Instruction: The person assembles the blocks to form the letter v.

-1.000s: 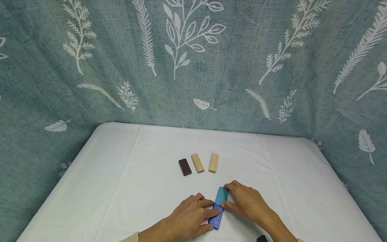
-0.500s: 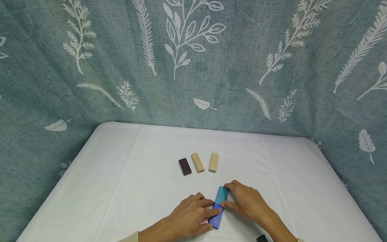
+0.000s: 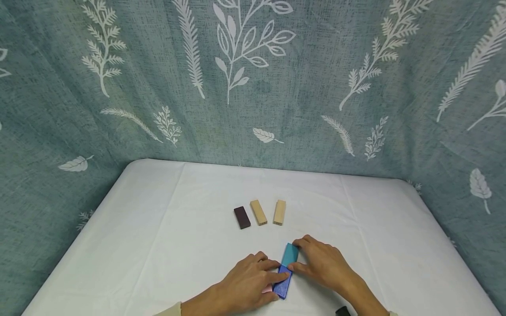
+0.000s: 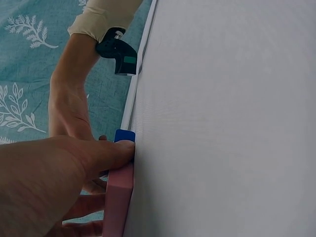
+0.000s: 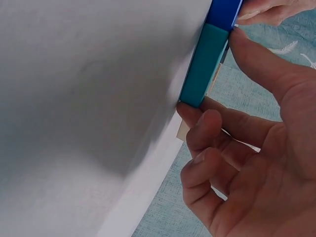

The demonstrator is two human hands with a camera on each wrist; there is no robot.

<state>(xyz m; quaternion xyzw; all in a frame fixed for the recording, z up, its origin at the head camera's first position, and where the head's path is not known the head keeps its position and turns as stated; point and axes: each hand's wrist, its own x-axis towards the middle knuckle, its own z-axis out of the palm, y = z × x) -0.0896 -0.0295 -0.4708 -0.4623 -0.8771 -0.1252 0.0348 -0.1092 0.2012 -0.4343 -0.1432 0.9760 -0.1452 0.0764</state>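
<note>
A teal block [image 3: 290, 254] and a blue block [image 3: 282, 289] lie end to end on the white cloth. My right hand [image 3: 326, 263] holds the teal block, thumb at the joint with the blue one and forefinger at the far end. My left hand [image 3: 253, 283] grips the blue block, a finger on its top and the thumb at its near end. Beside the blue block, mostly hidden under the left hand, is a pink block [image 4: 117, 202]. The right wrist view shows the teal block [image 5: 203, 66] between thumb and forefinger, other fingers curled.
Farther back lie a dark brown block [image 3: 242, 218] and two pale wooden blocks, one left [image 3: 258, 213] and one right [image 3: 279, 213]. A white cloth [image 3: 178, 245] covers the table. Behind it hangs a green leaf-patterned curtain [image 3: 150, 79].
</note>
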